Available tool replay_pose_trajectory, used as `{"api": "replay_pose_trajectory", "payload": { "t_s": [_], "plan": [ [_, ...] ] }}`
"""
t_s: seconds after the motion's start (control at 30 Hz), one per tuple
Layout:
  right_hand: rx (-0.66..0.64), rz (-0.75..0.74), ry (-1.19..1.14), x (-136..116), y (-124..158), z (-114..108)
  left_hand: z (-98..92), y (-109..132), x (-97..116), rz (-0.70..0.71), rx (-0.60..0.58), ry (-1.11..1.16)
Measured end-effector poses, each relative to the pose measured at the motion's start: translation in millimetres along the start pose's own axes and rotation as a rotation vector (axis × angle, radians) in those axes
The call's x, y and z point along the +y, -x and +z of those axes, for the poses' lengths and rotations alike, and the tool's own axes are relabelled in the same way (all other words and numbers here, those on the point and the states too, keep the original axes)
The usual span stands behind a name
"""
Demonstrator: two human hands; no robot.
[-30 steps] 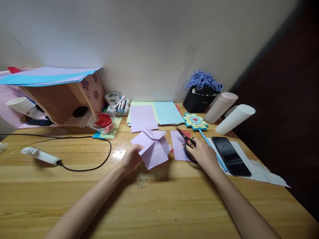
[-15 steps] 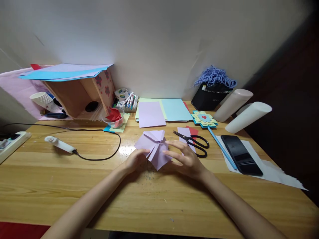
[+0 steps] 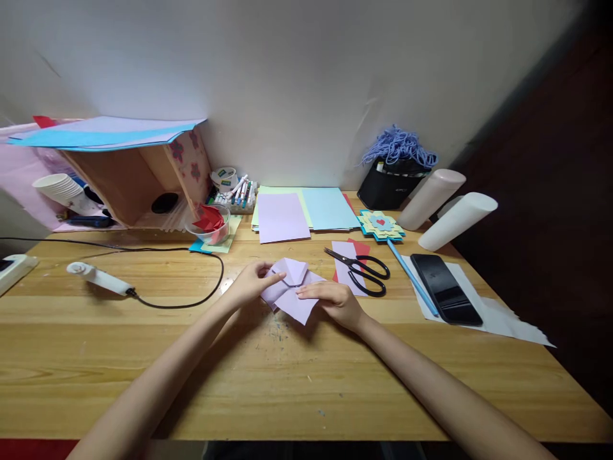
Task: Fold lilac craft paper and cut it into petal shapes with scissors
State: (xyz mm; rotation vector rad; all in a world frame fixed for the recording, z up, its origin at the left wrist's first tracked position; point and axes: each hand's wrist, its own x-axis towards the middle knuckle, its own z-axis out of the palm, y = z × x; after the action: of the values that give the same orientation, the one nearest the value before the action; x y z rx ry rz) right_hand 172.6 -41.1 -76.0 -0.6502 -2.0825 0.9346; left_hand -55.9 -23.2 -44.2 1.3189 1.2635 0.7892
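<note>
A folded lilac paper (image 3: pixel 297 306) with several pointed flaps is between my hands, just above the wooden table. My left hand (image 3: pixel 253 282) grips its upper left edge, thumb lying on top and fingers behind. My right hand (image 3: pixel 338 299) holds the right side, its fingers together on the paper near the middle crease. The undersides of the folds are hidden. To the right, black-handled scissors (image 3: pixel 359 265) lie partly on a lilac sheet (image 3: pixel 341 249) and a red sheet (image 3: pixel 360 247).
Paper sheets (image 3: pixel 283 217) lie at the back centre. A clear bowl with red paper (image 3: pixel 209 220) and a cabled white device (image 3: pixel 103 278) are on the left. On the right are a paper flower (image 3: pixel 380 223) with a blue stem, a phone (image 3: pixel 445 287) and white rolls (image 3: pixel 457 222).
The lilac paper has been turned and its flaps now lie differently. My left hand has moved up to its upper left edge, and my right fingers have drawn together. The view has shifted slightly.
</note>
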Motion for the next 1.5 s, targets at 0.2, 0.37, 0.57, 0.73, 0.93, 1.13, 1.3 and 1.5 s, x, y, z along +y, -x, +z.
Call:
{"api": "replay_pose_trajectory", "payload": {
  "t_s": [0.2, 0.37, 0.57, 0.73, 0.93, 1.13, 1.3, 1.5],
  "plan": [
    [0.026, 0.204, -0.015, -4, 0, 3, 15.5, -14, -11, 0.132, 0.094, -0.176],
    [0.267, 0.266, 0.131, -5, -4, 4, 15.8, 5, -10, 0.308, 0.015, -0.271],
    [0.384, 0.333, 0.115, -3, -7, 5, 21.5, 18, -8, 0.322, -0.067, -0.216],
    [0.368, 0.434, -0.047, -2, -5, 10, 28.5, 16, -18, 0.323, -0.018, -0.332],
    [0.458, 0.488, -0.192, 1, -4, 12, 28.4, 12, -24, 0.309, 0.018, -0.368],
    [0.424, 0.513, -0.197, -2, -4, 10, 32.2, 13, -24, 0.285, 0.042, -0.331],
    [0.388, 0.543, -0.254, 2, -4, 10, 34.5, 15, -22, 0.293, 0.080, -0.344],
    [0.334, 0.499, -0.134, 1, -3, 11, 36.7, 17, -17, 0.302, 0.076, -0.343]
  ]
}}
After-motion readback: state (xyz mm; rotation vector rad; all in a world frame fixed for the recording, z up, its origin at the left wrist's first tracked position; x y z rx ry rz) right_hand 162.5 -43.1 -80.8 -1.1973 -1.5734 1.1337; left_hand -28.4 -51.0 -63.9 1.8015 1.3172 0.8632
